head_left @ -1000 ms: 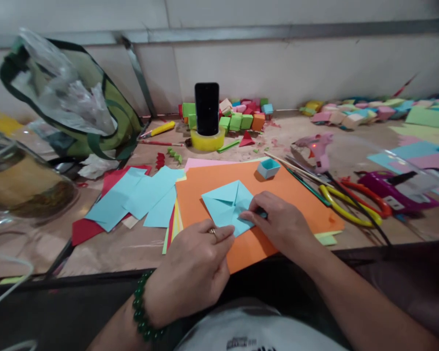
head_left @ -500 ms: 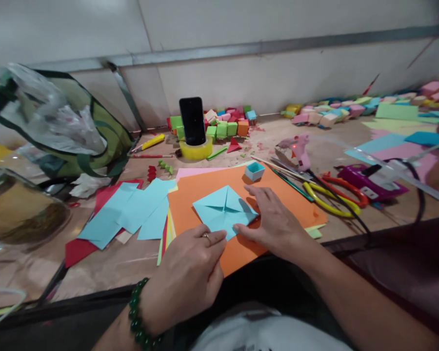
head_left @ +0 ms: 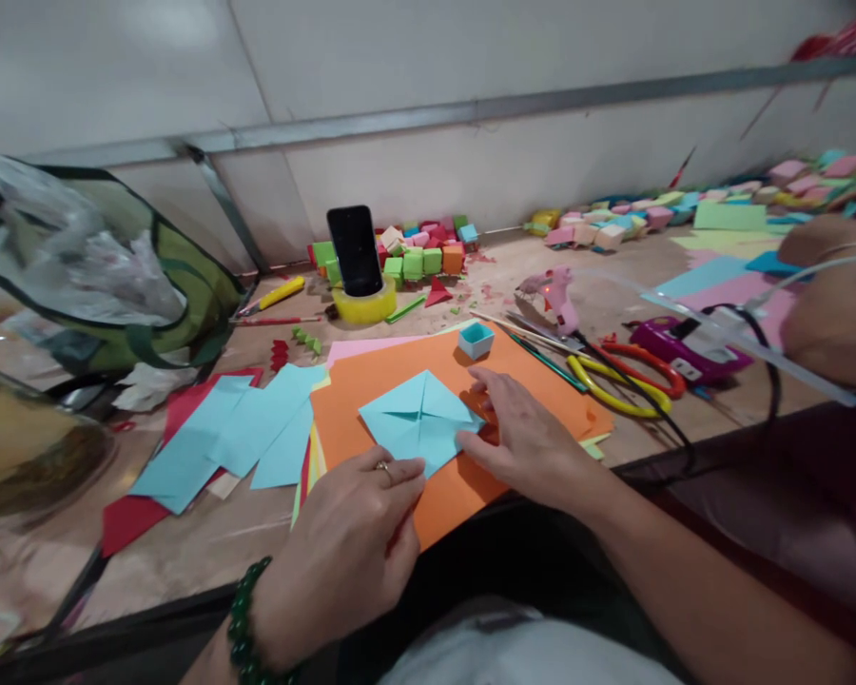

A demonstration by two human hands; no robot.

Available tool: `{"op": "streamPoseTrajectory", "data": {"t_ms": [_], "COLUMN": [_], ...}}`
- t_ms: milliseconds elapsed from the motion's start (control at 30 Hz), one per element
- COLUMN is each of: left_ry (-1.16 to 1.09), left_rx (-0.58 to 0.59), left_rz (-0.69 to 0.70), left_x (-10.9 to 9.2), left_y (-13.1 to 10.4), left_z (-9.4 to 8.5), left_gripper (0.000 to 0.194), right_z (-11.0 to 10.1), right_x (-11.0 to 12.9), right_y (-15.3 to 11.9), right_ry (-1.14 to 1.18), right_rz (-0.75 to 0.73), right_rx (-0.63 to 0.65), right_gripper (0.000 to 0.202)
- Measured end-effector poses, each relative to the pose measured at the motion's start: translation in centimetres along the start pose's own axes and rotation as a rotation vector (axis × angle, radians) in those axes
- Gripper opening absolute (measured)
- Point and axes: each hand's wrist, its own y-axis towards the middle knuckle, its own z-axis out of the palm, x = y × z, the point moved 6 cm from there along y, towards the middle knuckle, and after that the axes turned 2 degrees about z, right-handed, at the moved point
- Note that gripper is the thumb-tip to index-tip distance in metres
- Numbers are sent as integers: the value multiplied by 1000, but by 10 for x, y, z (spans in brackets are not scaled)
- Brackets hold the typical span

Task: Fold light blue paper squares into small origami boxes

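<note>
A light-blue sheet of paper [head_left: 406,423], its corners folded in to the centre, lies on a stack of coloured paper topped by an orange sheet [head_left: 357,366]. My left hand [head_left: 342,542], a ring on one finger and green beads at the wrist, has its fingers pressed together on the near left edge of the blue paper. My right hand [head_left: 524,433] is at the right corner, its thumb touching the paper and its fingers spread apart from the thumb. Just beyond stands a small open blue paper box [head_left: 476,342].
Blue paper pieces [head_left: 257,433] lie left. A phone [head_left: 355,249] leans in a yellow tape roll [head_left: 363,303] before paper cubes [head_left: 432,262]. Right are a pink glue gun [head_left: 560,303], yellow-handled scissors [head_left: 617,385], a purple device [head_left: 685,352] and another person's arm [head_left: 838,295].
The whole view has shifted slightly, so things sit a little further left and lower. Both hands stay at the blue paper. At the right, more of the other person's arm shows.
</note>
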Motion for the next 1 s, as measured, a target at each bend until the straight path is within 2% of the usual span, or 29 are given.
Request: {"op": "streamPoseTrajectory", "data": {"t_ms": [367,533,800,1000], "left_ry": [-16,-41,-48,-29], "left_rx": [15,-21,-24,18], "left_rz": [-23,-19,-29,-54], "left_x": [1,-2,-4,-4], "left_y": [-1,4,9,7], "left_z": [1,0,2,1], "left_gripper": [19,18,19,20], "right_z": [0,1,2,1], "right_x": [-8,-8,-9,-12], "right_y": [2,2,2,2], "right_ry": [-27,-36,31,65], "right_rz": [-29,-41,-84,-121], "right_rx": [-30,-7,-12,-46], "right_gripper": [46,36,34,33]}}
